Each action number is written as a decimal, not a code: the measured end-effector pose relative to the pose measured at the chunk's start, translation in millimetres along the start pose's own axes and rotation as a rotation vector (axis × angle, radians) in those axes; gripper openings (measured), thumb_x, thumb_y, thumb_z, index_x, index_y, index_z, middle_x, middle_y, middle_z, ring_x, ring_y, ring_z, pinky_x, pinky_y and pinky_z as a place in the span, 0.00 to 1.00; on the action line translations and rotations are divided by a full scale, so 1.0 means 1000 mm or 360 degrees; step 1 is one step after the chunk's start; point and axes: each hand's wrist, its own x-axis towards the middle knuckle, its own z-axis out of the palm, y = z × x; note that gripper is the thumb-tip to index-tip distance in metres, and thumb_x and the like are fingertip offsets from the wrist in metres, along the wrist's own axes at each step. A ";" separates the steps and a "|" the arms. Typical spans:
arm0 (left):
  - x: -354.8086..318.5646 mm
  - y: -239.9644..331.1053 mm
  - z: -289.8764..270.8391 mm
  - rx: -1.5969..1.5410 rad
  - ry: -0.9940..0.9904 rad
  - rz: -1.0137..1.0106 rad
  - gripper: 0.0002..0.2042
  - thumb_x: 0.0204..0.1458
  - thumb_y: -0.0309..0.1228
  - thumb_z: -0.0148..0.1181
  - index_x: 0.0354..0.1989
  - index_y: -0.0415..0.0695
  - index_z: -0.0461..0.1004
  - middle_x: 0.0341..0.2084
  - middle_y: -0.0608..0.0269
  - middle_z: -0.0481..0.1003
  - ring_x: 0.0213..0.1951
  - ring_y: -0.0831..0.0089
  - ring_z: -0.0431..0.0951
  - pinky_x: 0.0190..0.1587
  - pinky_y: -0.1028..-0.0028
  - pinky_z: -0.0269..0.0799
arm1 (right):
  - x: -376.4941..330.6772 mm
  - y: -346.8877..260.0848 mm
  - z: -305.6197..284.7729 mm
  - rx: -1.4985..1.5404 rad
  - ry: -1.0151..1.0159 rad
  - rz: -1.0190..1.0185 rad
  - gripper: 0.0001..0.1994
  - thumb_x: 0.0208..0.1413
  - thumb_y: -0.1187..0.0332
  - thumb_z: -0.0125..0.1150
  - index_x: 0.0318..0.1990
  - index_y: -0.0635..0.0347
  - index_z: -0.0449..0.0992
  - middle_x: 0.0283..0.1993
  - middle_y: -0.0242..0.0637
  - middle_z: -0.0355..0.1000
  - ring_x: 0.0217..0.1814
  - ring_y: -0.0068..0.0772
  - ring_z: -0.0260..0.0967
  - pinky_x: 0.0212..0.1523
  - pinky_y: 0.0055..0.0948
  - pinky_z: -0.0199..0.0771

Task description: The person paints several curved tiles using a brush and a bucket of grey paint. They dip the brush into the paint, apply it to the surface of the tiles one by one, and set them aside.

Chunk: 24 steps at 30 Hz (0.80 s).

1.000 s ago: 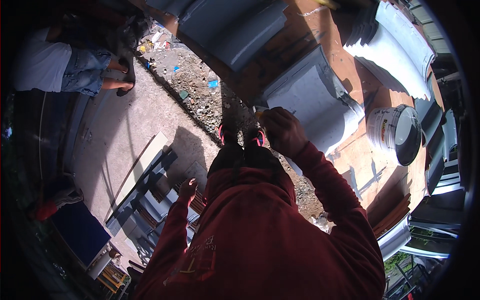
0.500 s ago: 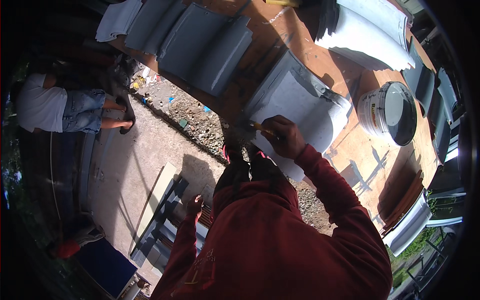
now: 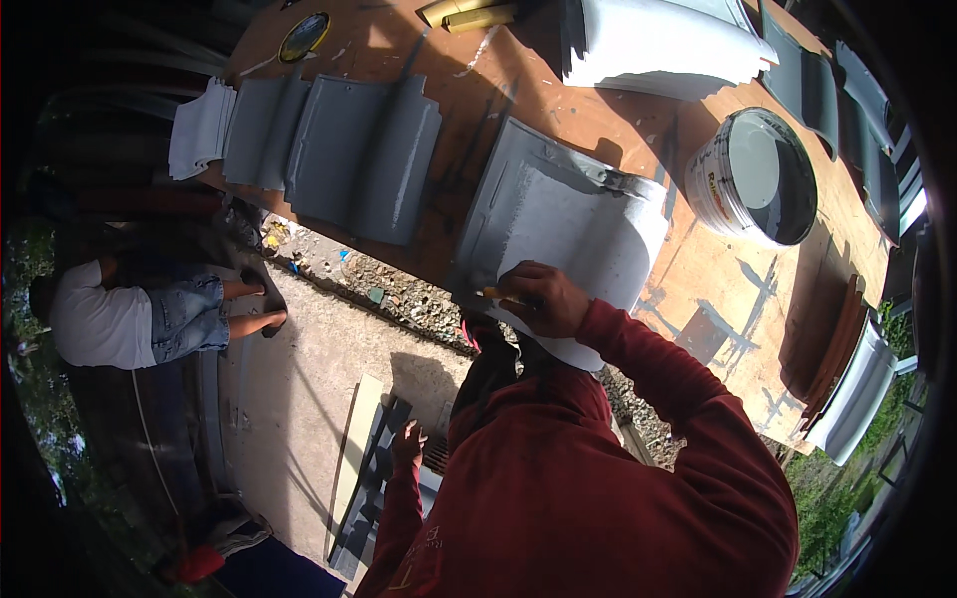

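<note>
**Brush on the near edge of the tile**

Fingers of my right hand (image 3: 538, 297) are clenched round a brush handle (image 3: 495, 294), its tip at the near left edge of the curved tile (image 3: 568, 214) lying on the wooden surface (image 3: 718, 299). My left hand (image 3: 407, 442) hangs loose by my side, fingers released, holding nothing. I judge the painting half done: grey covers the far part, the near lip is white. Next likely calls for more paint from the open bucket (image 3: 753, 174), beyond the tile. Farther left lie finished grey tiles (image 3: 349, 149).
</note>
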 end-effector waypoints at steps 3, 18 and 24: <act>0.014 0.029 0.012 0.0077 -0.0098 0.0128 0.21 0.61 0.37 0.61 0.59 0.41 0.72 0.44 0.52 0.79 0.37 0.65 0.82 0.40 0.66 0.80 | 0.022 0.008 -0.020 0.0052 0.0216 0.0251 0.06 0.54 0.74 0.67 0.39 0.63 0.79 0.38 0.43 0.78 0.37 0.44 0.78 0.37 0.35 0.79; 0.049 -0.043 0.036 -0.0139 -0.0139 0.0090 0.18 0.56 0.28 0.59 0.55 0.35 0.73 0.31 0.60 0.76 0.31 0.74 0.76 0.34 0.73 0.74 | 0.108 0.054 -0.128 -0.0665 0.0149 0.1225 0.15 0.53 0.59 0.61 0.29 0.64 0.78 0.24 0.47 0.76 0.25 0.43 0.77 0.31 0.36 0.76; 0.045 -0.094 0.034 -0.0229 -0.0015 -0.0011 0.20 0.55 0.29 0.60 0.57 0.36 0.73 0.43 0.54 0.79 0.35 0.72 0.79 0.39 0.71 0.78 | 0.104 0.004 -0.119 -0.1162 0.0208 0.1008 0.10 0.55 0.66 0.64 0.30 0.65 0.78 0.26 0.45 0.78 0.30 0.44 0.78 0.34 0.36 0.76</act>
